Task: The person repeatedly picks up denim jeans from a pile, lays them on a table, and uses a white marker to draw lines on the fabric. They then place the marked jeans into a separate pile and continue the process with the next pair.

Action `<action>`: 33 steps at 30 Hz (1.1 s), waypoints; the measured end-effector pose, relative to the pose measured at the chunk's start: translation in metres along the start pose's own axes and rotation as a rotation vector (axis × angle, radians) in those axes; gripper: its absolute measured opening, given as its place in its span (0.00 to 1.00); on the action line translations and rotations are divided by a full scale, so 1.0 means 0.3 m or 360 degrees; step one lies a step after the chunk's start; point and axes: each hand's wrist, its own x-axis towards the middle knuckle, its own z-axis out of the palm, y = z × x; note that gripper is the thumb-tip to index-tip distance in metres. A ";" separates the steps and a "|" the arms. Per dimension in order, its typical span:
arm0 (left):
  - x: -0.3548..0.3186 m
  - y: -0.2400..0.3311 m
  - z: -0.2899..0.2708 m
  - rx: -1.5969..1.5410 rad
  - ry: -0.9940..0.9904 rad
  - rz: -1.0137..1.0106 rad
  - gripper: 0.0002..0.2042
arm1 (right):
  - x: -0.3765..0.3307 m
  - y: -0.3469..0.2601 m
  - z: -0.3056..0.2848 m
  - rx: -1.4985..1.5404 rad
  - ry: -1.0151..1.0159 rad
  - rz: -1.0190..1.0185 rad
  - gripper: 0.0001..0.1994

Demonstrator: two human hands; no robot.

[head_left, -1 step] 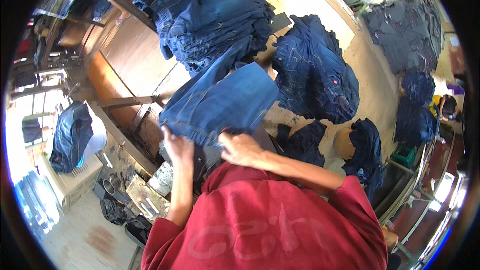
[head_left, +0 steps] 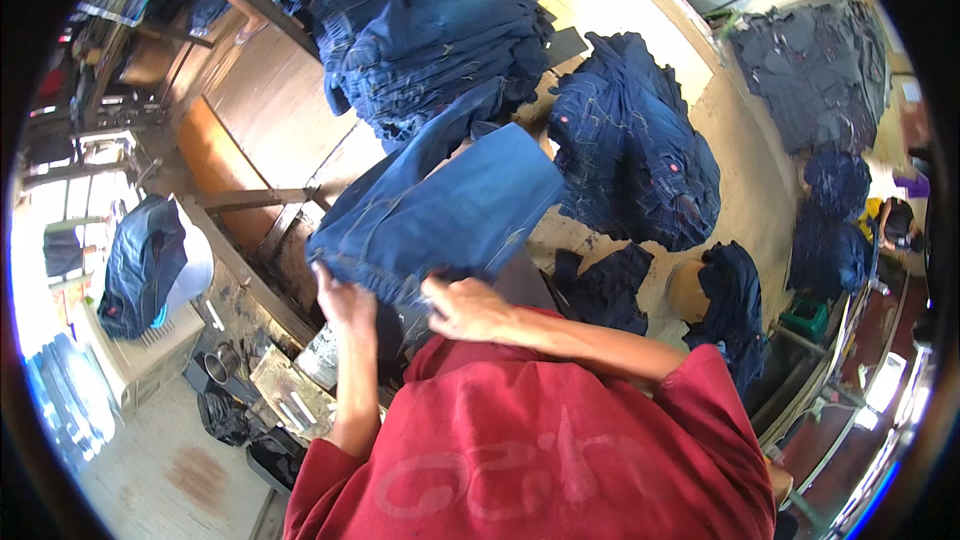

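A pair of blue jeans (head_left: pixel 440 210) stretches out in front of me, its waistband side toward my body and one leg reaching away to the right. My left hand (head_left: pixel 346 304) is closed on the near left corner of the jeans. Farther right along the same edge, my right hand (head_left: pixel 468 311) grips the cloth with its fingers curled. Behind the held pair, another length of denim trails up toward a big pile of jeans (head_left: pixel 430 40). The work surface under the jeans is mostly hidden.
A second jeans heap (head_left: pixel 640 145) stands at the right. Dark denim pieces (head_left: pixel 612 288) lie nearer me, beside a round stool (head_left: pixel 686 290) and more draped denim (head_left: pixel 732 305). Grey garments (head_left: pixel 820 70) are stacked far right. At left, jeans (head_left: pixel 145 265) lie over a pale machine (head_left: pixel 150 350).
Both hands have shifted slightly to the left and toward me, and the near edge of the jeans has moved with them. Both keep hold of the cloth.
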 end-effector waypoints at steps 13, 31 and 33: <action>-0.265 0.252 -0.464 0.1723 -0.0249 -0.0065 0.51 | -0.003 -0.193 -0.080 0.0424 -0.0066 0.0128 0.12; 0.553 -0.127 0.194 0.3333 -0.1288 0.0190 0.49 | 0.141 -0.016 -0.051 -0.0619 0.0873 -0.0226 0.08; 0.595 -0.105 0.180 0.3365 -0.1285 0.0797 0.46 | 0.176 -0.011 -0.023 -0.0690 0.0841 -0.0227 0.07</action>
